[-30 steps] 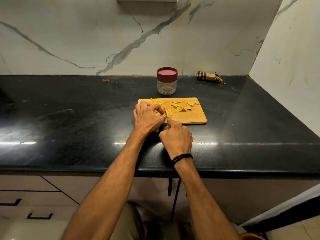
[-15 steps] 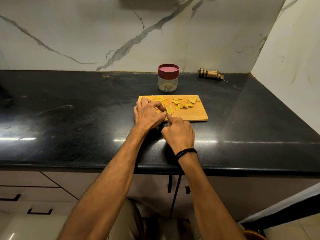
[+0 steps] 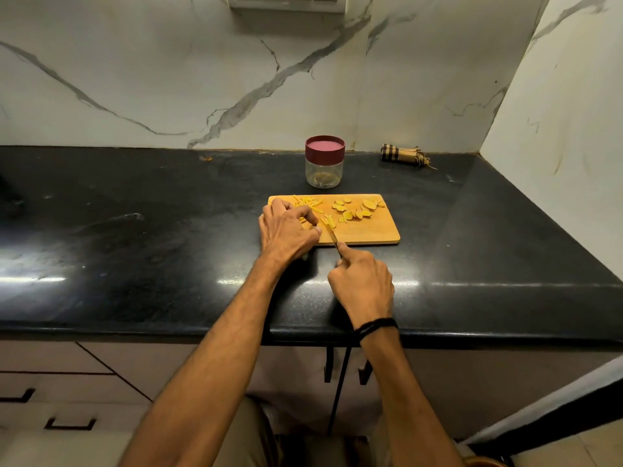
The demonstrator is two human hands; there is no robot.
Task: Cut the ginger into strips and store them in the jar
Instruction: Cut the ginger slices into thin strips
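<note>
A wooden cutting board point(image 3: 367, 232) lies on the black counter. Round ginger slices point(image 3: 359, 210) sit on its far right part and cut ginger strips point(image 3: 308, 202) on its far left part. My left hand point(image 3: 286, 232) rests on the board's left end, fingers curled over a ginger piece. My right hand point(image 3: 362, 284) grips a knife point(image 3: 331, 233), its thin blade lying on the board beside my left fingertips. A clear jar point(image 3: 324, 162) with a dark red lid on stands just behind the board.
A rolled checked cloth point(image 3: 403, 155) lies at the back right by the marble wall. The counter's front edge point(image 3: 168, 326) runs below my wrists, with drawers beneath. A side wall point(image 3: 556, 129) closes the right end.
My right hand has drawn back toward me off the board, so the knife blade now shows. My left hand stays on the ginger. The camera has tilted up a little.
</note>
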